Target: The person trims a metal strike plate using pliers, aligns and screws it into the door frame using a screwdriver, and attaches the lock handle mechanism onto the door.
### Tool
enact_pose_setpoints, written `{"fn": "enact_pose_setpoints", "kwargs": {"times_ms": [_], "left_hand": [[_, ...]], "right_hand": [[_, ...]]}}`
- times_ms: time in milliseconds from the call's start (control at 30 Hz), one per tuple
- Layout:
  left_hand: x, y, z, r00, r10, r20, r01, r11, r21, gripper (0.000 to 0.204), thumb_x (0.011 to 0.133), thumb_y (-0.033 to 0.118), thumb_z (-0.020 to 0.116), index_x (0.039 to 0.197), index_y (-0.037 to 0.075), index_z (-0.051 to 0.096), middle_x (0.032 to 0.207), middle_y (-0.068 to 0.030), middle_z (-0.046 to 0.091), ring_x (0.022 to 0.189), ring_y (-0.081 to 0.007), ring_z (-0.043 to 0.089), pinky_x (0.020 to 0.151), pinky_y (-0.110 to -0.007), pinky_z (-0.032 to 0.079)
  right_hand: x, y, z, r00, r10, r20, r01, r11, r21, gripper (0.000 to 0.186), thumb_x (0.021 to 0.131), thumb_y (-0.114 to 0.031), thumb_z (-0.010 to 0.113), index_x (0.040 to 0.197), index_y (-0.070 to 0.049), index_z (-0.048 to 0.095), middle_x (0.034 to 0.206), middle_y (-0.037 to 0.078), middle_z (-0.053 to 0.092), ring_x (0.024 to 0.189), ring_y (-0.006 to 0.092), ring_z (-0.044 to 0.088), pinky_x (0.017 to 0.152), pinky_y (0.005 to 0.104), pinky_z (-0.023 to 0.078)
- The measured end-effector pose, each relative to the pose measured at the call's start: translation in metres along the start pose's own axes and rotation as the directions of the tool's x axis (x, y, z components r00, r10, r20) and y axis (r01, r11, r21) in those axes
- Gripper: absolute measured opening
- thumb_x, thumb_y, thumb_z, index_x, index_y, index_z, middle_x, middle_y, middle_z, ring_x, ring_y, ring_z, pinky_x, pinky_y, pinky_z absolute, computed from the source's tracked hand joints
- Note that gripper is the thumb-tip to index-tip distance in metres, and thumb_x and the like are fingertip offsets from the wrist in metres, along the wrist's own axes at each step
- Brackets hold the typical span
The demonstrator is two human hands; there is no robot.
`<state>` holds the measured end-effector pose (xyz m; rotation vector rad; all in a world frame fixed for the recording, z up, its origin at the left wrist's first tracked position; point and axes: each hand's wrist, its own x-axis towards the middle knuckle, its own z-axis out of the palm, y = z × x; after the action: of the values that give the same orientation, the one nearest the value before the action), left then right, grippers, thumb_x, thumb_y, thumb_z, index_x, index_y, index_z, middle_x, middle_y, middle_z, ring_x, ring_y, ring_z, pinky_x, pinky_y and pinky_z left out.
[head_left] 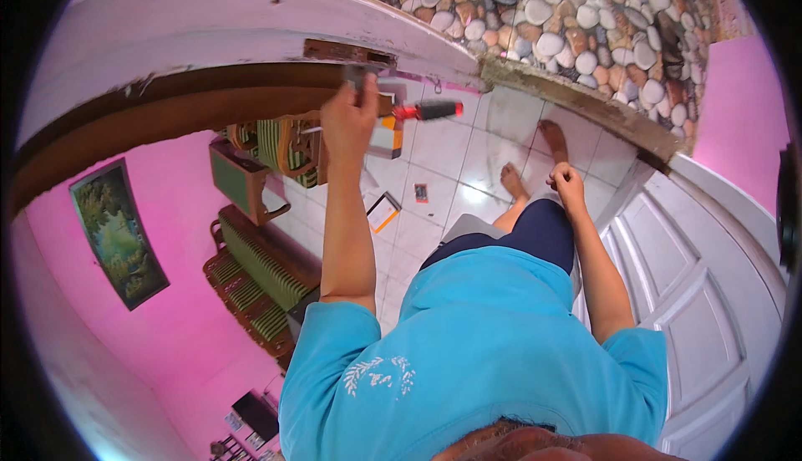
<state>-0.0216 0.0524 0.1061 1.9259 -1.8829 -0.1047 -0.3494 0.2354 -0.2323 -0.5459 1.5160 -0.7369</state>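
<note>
My left hand (349, 122) is raised at the white door frame (209, 39), closed. A screwdriver (439, 109) with a red and black handle sticks out to the right of this hand; a thin shaft shows on its left side. At the fingertips is a blurred grey piece (359, 76), seemingly metal, just below a bare brown recess (330, 49) with a dark slot cut in the frame. Low by my thigh, my right hand (568, 187) has its fingers pinched together; whatever they hold, if anything, is too small to tell.
A white panelled door (668, 269) stands at my right. On the tiled floor lie a white and orange flat box (384, 213) and a small pack (421, 193). Wooden seats with green stripes (259, 281) are to the left. Past the sill (576, 106) is a pebble-patterned floor (585, 18).
</note>
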Motion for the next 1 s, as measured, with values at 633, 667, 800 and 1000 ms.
{"fn": "enact_pose_setpoints", "kwargs": {"times_ms": [633, 667, 800, 1000], "left_hand": [[-0.161, 0.006, -0.019, 0.936, -0.189, 0.297, 0.316, 0.824, -0.471, 0.035, 0.092, 0.033, 0.062, 0.081, 0.0, 0.064, 0.063, -0.019, 0.061, 0.06, -0.0359, 0.061, 0.056, -0.041, 0.045], [-0.165, -0.001, -0.021, 0.932, -0.194, 0.307, 0.323, 0.83, -0.455, 0.035, 0.092, 0.033, 0.061, 0.084, 0.0, 0.064, 0.063, -0.0171, 0.061, 0.058, -0.0317, 0.06, 0.056, -0.039, 0.045], [-0.176, -0.002, -0.051, 0.894, -0.263, 0.363, 0.423, 0.766, -0.484, 0.036, 0.095, 0.034, 0.06, 0.089, -0.001, 0.065, 0.064, -0.0106, 0.061, 0.056, -0.0184, 0.054, 0.057, -0.033, 0.044], [-0.204, -0.02, -0.03, 0.885, -0.379, 0.271, 0.453, 0.569, -0.686, 0.032, 0.098, 0.032, 0.059, 0.092, 0.001, 0.066, 0.069, 0.0013, 0.057, 0.064, -0.0066, 0.045, 0.057, -0.025, 0.038]], "right_hand": [[-0.09, -0.266, 0.085, 0.762, -0.033, 0.647, 0.117, 0.989, -0.087, 0.024, 0.093, -0.022, 0.055, 0.095, 0.0, 0.063, 0.087, 0.009, 0.063, 0.078, 0.0162, 0.059, 0.068, 0.0288, 0.046], [-0.099, -0.271, 0.096, 0.761, -0.03, 0.649, 0.13, 0.986, -0.106, 0.024, 0.093, -0.022, 0.055, 0.095, 0.0, 0.063, 0.087, 0.009, 0.063, 0.078, 0.0162, 0.059, 0.068, 0.0288, 0.046], [-0.131, -0.275, 0.153, 0.455, -0.324, 0.829, 0.795, 0.567, -0.215, 0.029, 0.096, -0.03, 0.056, 0.099, -0.002, 0.062, 0.085, 0.007, 0.062, 0.085, 0.0185, 0.059, 0.076, 0.0334, 0.046], [-0.132, -0.287, 0.188, 0.225, 0.042, 0.973, 0.816, 0.539, -0.212, 0.025, 0.097, -0.028, 0.057, 0.102, -0.003, 0.061, 0.079, 0.005, 0.058, 0.079, 0.0135, 0.053, 0.073, 0.0309, 0.044]]}}
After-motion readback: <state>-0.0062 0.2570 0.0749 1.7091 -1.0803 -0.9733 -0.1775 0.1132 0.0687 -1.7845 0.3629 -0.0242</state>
